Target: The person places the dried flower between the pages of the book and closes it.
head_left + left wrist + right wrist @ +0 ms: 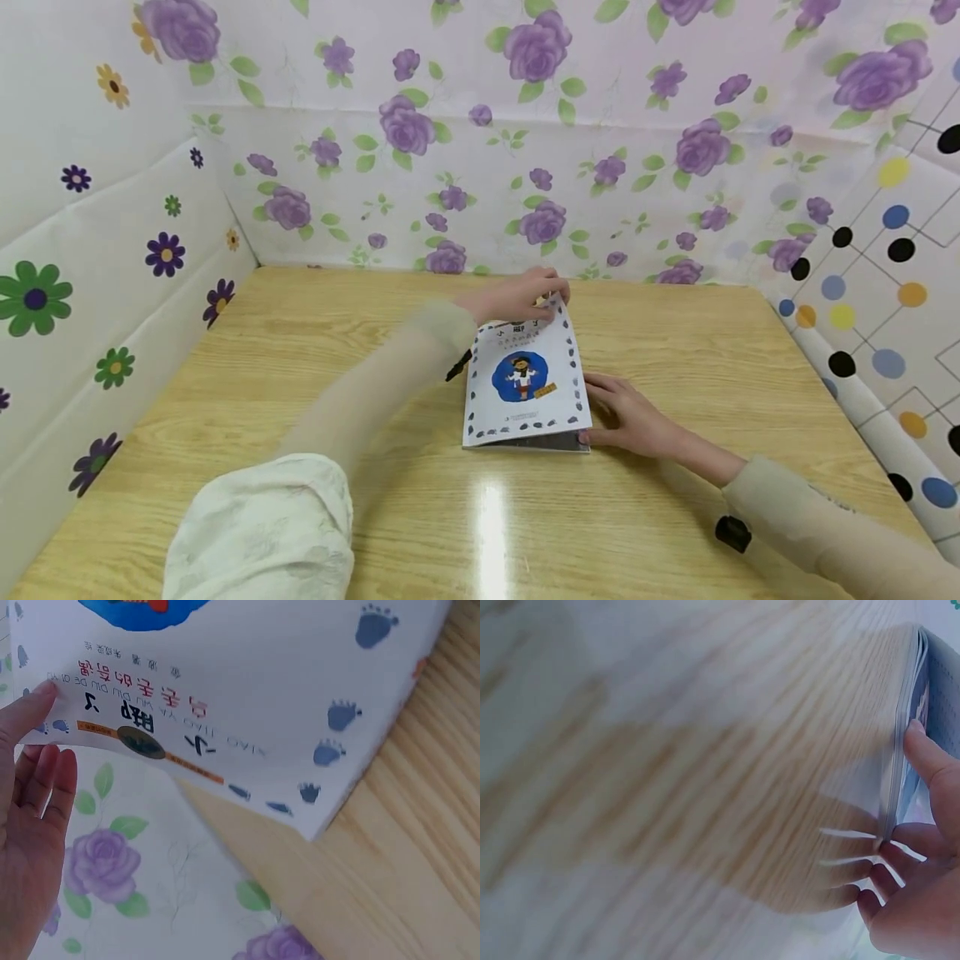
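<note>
A thin picture book point(525, 387) lies on the table, its white cover bordered with blue footprints and bearing a figure on a blue disc. The front cover is lifted a little, and a dark inside page shows at the near edge. My left hand point(525, 296) pinches the cover's far right corner, thumb on the printed face and fingers behind, as the left wrist view shows. At the right edge my right hand point(630, 419) holds the lower pages. Its thumb point(924, 750) presses the inside page while its other fingers reach round the page edges.
The wooden table point(360, 533) carries a bright glare streak in front of the book. A flowered cloth point(465, 167) hangs along the back, with patterned cloths at left and right. Black straps show at both wrists.
</note>
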`<state>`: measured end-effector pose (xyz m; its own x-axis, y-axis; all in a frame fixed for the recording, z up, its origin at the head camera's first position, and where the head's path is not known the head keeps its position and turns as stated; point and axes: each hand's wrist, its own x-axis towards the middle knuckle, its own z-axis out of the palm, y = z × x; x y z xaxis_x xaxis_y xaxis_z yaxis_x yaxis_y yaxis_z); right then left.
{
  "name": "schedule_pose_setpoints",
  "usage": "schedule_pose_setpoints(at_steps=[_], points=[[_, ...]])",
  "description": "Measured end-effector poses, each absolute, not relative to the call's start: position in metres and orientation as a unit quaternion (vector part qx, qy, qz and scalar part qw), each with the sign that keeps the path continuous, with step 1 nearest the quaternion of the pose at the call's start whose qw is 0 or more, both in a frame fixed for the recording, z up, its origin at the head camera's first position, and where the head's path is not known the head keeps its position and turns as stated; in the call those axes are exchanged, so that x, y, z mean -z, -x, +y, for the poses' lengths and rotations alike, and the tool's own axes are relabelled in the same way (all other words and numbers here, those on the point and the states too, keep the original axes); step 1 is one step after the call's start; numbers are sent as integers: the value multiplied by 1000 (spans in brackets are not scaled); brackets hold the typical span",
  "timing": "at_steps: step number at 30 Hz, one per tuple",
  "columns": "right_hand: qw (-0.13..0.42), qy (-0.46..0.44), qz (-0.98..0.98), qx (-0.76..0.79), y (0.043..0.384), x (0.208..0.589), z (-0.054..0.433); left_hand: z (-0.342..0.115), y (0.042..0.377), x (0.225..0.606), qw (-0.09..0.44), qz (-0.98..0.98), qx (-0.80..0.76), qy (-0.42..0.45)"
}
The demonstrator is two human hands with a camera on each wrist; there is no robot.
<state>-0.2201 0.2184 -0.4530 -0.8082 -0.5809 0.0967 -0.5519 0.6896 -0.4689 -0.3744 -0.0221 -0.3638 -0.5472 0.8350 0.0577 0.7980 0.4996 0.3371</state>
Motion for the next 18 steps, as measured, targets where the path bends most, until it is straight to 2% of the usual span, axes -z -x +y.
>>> schedule_pose_setpoints(at_steps=[7,18], points=[[13,317,920,230,218,453,220,-5,378,382,94,865,-190,-454],[39,296,925,236,219,453,219,8,383,412,121,878,-212,-412]])
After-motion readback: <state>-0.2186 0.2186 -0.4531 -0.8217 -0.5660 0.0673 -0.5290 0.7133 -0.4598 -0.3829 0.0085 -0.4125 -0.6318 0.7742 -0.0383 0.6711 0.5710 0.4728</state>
